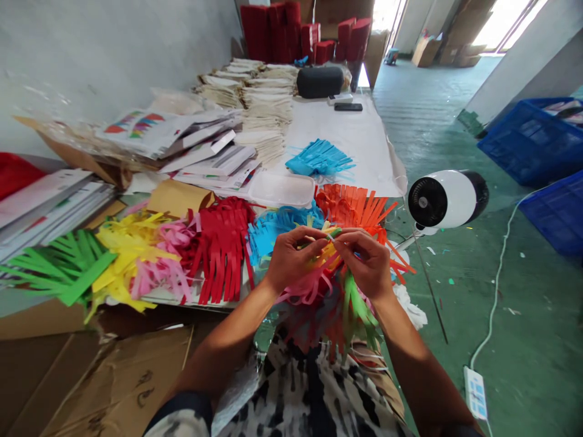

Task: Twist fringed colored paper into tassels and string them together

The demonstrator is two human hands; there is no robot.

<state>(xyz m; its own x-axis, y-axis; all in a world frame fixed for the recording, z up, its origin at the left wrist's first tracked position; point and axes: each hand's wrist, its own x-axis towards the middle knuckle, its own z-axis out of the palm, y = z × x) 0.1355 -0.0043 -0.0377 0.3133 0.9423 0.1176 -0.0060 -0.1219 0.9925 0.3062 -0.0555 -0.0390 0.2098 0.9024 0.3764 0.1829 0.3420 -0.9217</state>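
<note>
My left hand and my right hand meet at the table's front edge, fingertips closed in a pinch. Between them is the narrow top of a green paper tassel, with something small and white at the right fingertips. Below my hands hang pink paper strips and light green strips, in front of my patterned shirt. Just beyond lie fringed blue paper and fringed orange paper. To the left are fringed red, pink, yellow and green paper.
A white plastic tray sits behind the paper, near another blue fringe. Flat printed packets and stacked cream bundles fill the table's left and back. A fan stands right, above a power strip; blue crates stand farther right.
</note>
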